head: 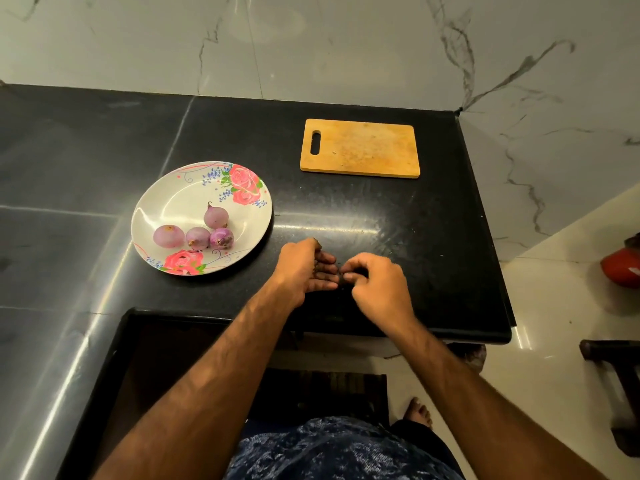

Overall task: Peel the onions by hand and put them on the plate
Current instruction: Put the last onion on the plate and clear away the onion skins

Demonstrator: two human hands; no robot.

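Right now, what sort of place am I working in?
Most likely a home kitchen: a black stone counter, a wooden cutting board and peeled onions on a flowered plate.

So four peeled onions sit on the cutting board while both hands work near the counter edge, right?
No: the head view shows the four onions on the floral plate, not the cutting board; left hand and right hand are as stated.

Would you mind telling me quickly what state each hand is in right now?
Left hand: open, fingers straight, nothing clearly held.
Right hand: fingers curled close to the other hand; whether they pinch anything cannot be told.
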